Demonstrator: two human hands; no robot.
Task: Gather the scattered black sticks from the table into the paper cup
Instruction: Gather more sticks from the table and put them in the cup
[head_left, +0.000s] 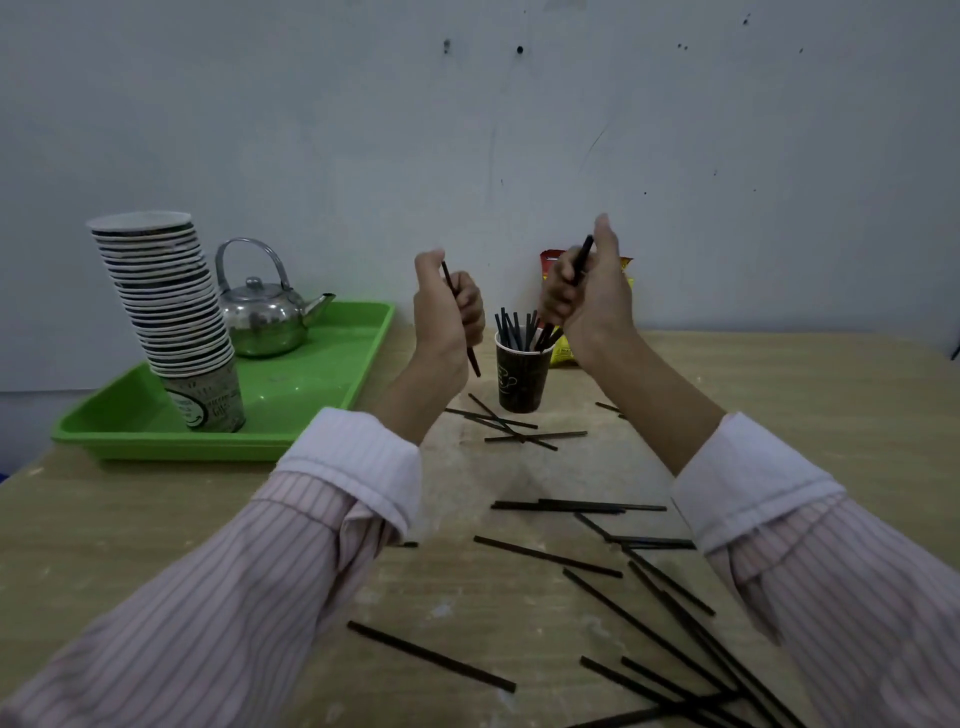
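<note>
A dark paper cup (521, 382) stands upright at the back middle of the table, with several black sticks (519, 328) standing in it. My left hand (445, 312) is raised just left of the cup, shut on one black stick (474, 361) whose lower end points down. My right hand (589, 291) hovers above the cup's right side, shut on another black stick (583, 257), its lower end near the cup's mouth. Several loose black sticks lie crossed in front of the cup (511, 426), and many more are scattered across the near right of the table (649, 597).
A green tray (332, 384) at the back left holds a tall leaning stack of paper cups (171, 317) and a steel kettle (265, 317). A red and yellow packet (563, 353) stands behind the cup against the wall. The wooden table (130, 509) ends at the wall.
</note>
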